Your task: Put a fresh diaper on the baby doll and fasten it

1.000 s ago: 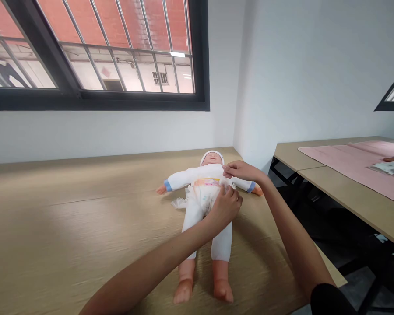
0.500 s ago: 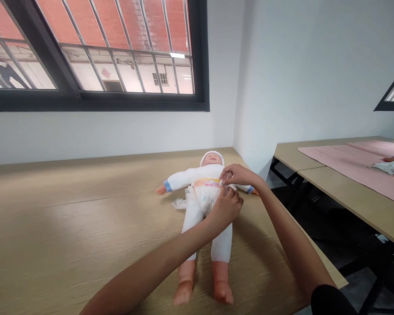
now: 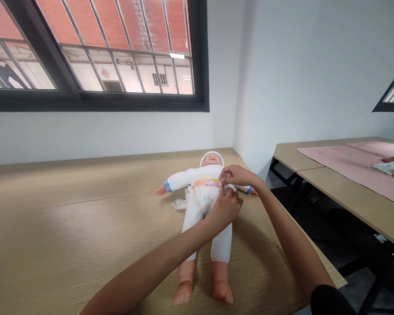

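Note:
A baby doll (image 3: 192, 223) in a white suit with blue cuffs and a white cap lies on its back, feet toward me and arms spread. Round its hips is a white diaper (image 3: 203, 194) with a coloured waistband; loose white edging sticks out on the left. My left hand (image 3: 226, 205) reaches across the doll's leg, its fingers curled at the diaper's right side. Just above it my right hand (image 3: 238, 176) pinches the diaper at the right end of the waistband. The fingertips of both hands are close together there and partly hide that edge.
The doll lies on a wooden table (image 3: 85, 227) against the wall, below a barred window (image 3: 124, 52). Across a gap on the right, another table (image 3: 357, 201) carries a pink cloth (image 3: 344, 164) and a patterned garment (image 3: 392, 167) at the frame edge.
Almost nothing differs. Both hands stay at the diaper's right side, with only slight finger movement; the doll lies as before.

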Available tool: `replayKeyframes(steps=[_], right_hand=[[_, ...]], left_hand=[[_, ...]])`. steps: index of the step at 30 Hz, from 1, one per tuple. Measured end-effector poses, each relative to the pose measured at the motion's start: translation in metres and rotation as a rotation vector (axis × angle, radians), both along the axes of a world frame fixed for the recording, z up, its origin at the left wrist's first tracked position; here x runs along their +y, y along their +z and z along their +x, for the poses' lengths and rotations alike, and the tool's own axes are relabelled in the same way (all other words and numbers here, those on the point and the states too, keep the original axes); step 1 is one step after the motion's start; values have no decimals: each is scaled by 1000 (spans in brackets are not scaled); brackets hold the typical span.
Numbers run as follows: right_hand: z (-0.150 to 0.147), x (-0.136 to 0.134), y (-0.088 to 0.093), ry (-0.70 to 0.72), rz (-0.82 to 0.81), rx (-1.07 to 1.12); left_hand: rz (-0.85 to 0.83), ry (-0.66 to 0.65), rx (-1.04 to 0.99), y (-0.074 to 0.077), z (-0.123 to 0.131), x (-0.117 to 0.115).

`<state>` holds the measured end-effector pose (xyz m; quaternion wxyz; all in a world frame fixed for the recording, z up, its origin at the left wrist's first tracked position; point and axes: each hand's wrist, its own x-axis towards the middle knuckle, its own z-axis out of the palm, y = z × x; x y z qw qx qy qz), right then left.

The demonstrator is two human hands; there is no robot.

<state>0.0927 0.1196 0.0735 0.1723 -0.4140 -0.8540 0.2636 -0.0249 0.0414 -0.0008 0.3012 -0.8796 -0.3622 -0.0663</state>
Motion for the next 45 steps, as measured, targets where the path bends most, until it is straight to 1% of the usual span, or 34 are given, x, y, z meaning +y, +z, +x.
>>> replayKeyframes(steps=[5,13,20,25,30,34,41,45], right_hand=[[0,-3,3,-12,-33,-16],[3,8,-6,45,-93,12],[1,2,-1,61,-75,-21],[0,4,-3,-5,-46,-18],[3,5,-4,25,2,17],[5,6,-4,9,-47,45],[2,8,-7,68,-138,100],[0,4,-4,66,-89,98]], left_hand=[[-14,1,-14,0,0,0],[-19,-3,-8,1,0,2],[-3,1,7,-1,0,3],[-19,-7,18,1,0,3],[-33,-20,6,0,-1,5],[-1,-24,20,-1,-2,6],[88,-34,14,-7,-4,9],[78,-29,24,-5,-4,9]])
